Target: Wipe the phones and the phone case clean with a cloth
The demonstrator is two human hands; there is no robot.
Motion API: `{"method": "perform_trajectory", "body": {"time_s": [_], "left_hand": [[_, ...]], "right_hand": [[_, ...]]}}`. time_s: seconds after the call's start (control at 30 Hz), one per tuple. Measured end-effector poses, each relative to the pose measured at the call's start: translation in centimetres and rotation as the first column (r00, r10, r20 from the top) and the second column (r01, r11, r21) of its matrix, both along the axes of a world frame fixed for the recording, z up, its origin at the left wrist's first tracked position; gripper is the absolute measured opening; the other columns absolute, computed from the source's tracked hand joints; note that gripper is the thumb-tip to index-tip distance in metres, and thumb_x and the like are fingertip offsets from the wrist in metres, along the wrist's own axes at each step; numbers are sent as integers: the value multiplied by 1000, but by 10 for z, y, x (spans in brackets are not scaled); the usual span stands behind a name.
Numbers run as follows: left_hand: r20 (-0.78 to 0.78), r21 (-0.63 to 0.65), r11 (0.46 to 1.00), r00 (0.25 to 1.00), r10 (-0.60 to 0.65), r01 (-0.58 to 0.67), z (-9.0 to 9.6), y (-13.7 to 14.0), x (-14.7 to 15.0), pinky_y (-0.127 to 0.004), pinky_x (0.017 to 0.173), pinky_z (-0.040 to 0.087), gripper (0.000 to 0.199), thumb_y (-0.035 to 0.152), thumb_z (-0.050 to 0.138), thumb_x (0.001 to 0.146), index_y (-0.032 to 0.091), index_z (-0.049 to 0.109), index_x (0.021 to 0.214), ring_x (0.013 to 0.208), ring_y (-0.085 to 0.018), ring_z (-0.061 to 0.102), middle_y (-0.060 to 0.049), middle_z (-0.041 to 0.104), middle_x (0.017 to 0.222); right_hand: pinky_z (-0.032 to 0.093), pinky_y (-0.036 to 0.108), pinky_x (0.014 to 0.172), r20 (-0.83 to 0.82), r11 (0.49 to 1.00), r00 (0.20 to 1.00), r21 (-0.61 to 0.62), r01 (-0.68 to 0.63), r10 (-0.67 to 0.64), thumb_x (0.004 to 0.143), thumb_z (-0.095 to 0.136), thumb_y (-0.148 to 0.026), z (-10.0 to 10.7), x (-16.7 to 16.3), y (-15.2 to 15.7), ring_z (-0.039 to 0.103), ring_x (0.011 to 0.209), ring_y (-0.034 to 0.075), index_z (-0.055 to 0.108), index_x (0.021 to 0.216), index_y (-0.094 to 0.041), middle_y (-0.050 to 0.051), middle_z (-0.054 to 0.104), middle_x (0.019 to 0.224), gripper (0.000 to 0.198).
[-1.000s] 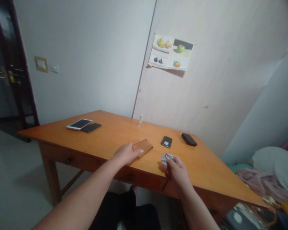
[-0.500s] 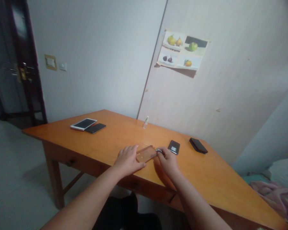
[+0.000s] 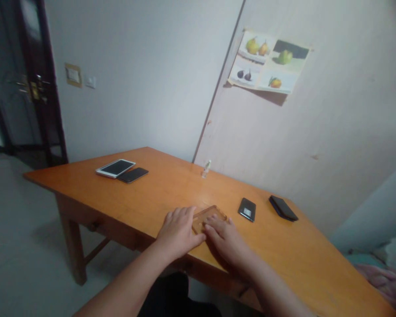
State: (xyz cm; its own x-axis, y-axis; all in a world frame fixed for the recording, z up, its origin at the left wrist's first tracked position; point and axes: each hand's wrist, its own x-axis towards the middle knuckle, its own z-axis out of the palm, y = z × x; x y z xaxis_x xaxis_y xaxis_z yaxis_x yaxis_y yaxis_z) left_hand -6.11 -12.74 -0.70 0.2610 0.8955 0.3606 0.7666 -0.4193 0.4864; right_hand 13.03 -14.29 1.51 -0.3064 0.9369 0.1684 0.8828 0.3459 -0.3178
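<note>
A see-through phone case point(image 3: 201, 216) lies on the wooden table near its front edge, the table's orange showing through it. My left hand point(image 3: 178, 231) grips the case's left end, fingers along the far side and thumb at the near side. Over the case's right part, my right hand point(image 3: 221, 233) is bent down with its fingertips pressed inside it. Whatever those fingers hold is hidden beneath them. To the right of the case lies a dark phone-sized device point(image 3: 247, 209) with a pale label.
A white-framed tablet point(image 3: 115, 168) and a dark phone point(image 3: 133, 175) overlap at the table's left. A small clear bottle point(image 3: 206, 169) stands near the back edge. A black wallet-like item point(image 3: 283, 208) lies far right. The front table edge point(image 3: 132, 225) runs under my forearms.
My right hand has moved left from the case's right end to over its inside. The small silvery thing in its fingers no longer shows. My left hand stays on the case; the view has shifted slightly.
</note>
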Motion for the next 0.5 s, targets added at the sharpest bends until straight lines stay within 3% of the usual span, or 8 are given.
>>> {"method": "perform_trajectory", "body": {"time_s": [0.1,0.17,0.23,0.3,0.43,0.5], "left_hand": [[5,3,1000,1000,0,0,0,-1,1,-44,99,36,65,50,66,77,23,50,133,119,-34,52,-13,62,126],[5,3,1000,1000,-6,6,0,-2,1,-45,98,36,65,52,68,75,23,52,131,118,-35,52,-13,62,125],[4,3,1000,1000,-7,7,1,-2,1,-45,97,37,67,52,71,72,23,53,128,116,-35,52,-13,62,124],[3,1,1000,1000,-7,7,1,-2,2,-46,97,37,67,52,72,71,22,53,128,115,-35,53,-13,62,124],[12,3,1000,1000,-5,5,1,-3,2,-45,98,36,63,49,67,76,22,52,131,117,-35,52,-12,62,123],[13,11,1000,1000,-4,4,1,-3,2,-45,98,36,63,49,68,75,22,52,130,117,-35,52,-12,62,123]], "right_hand": [[1,59,117,37,989,991,-77,-129,132,103,33,-45,4,6,-8,32,145,28,57,138,-33,5,49,150,44],[-5,64,115,105,996,992,-63,-64,70,102,34,-46,6,15,-3,23,149,30,56,140,-32,6,45,153,45],[-5,68,113,155,998,987,-29,56,-51,102,33,-45,6,22,4,19,150,33,56,140,-29,7,43,154,46],[-2,68,114,157,994,983,-43,100,-93,103,30,-45,5,22,7,18,150,33,53,142,-27,9,39,156,49],[1,59,119,56,978,988,-163,-130,141,103,27,-49,2,10,4,17,151,27,41,150,-29,7,30,160,53],[0,61,118,31,976,989,-170,-140,147,103,28,-49,1,11,8,14,151,27,44,148,-30,6,31,159,52]]}}
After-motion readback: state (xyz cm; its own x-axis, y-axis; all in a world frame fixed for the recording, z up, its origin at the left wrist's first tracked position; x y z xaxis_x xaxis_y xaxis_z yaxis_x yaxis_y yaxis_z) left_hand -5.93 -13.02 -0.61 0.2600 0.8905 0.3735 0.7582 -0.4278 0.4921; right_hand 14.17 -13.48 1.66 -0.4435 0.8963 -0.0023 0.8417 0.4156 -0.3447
